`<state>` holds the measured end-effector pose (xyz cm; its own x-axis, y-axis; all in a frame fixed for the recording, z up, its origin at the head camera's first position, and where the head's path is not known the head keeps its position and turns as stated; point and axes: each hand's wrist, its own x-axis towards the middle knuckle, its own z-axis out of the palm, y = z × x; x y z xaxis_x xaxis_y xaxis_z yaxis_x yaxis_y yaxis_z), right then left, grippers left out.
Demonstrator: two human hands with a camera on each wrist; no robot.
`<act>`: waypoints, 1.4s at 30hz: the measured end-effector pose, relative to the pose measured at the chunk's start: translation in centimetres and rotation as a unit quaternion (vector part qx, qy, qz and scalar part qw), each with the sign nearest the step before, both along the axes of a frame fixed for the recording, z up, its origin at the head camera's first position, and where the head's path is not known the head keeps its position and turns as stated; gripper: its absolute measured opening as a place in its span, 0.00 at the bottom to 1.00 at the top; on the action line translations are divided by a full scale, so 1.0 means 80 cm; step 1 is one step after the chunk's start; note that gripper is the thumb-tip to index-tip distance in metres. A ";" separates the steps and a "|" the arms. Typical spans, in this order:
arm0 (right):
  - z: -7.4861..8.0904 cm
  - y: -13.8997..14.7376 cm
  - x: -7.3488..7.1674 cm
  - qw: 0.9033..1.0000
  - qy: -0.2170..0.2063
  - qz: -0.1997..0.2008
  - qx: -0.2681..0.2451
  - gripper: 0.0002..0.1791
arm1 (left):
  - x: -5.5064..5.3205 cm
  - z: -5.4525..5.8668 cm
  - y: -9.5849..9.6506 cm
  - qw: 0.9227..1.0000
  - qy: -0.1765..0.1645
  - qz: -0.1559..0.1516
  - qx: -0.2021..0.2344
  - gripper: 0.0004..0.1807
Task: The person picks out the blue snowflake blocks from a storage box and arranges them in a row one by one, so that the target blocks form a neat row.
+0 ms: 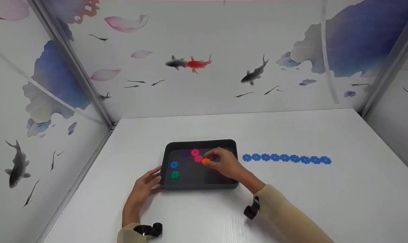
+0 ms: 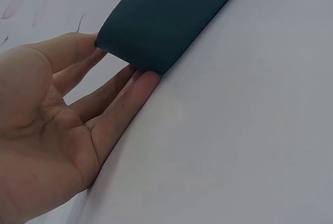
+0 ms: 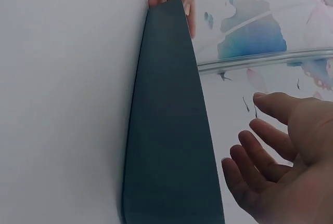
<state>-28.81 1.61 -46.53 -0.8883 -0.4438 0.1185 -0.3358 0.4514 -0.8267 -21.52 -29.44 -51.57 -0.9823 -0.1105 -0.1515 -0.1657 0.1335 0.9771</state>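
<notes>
A black rectangular tray (image 1: pixel 204 186) stands on the white table. My left hand (image 1: pixel 145 187) rests its fairly straight fingers against the tray's left end, also visible in the left wrist view along the tray wall (image 2: pixel 161 21). Over the tray's inside is my right hand (image 1: pixel 224 163), thumb and index finger right at an orange flower disc (image 1: pixel 206 160). The right wrist view shows that hand (image 3: pixel 281 156) with fingers loosely bent and apart, nothing visible between them. Beside the orange disc lie two pink flower discs (image 1: pixel 195 153). A blue disc (image 1: pixel 174 164), a green disc (image 1: pixel 175 174) and a dim purple disc (image 1: pixel 186 153) lie further left.
Right of the tray, several blue flower discs (image 1: pixel 285 157) form a long row on the white table (image 1: pixel 291 135). Printed panels (image 1: pixel 224 37) with fish and petals enclose the table at the back and sides. Both wrists wear dark straps (image 1: pixel 252 208).
</notes>
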 end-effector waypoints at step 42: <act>-0.035 -0.136 -0.041 0.989 -0.130 -0.048 -0.050 0.17 | 0.003 0.001 -0.004 1.000 0.007 -0.015 0.002 0.26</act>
<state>-32.10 -9.28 -49.30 -0.9323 -0.3527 -0.0802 -0.0656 0.3831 -0.9214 -21.32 -29.75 -51.49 -0.9870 -0.0801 -0.1390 -0.1489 0.1339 0.9797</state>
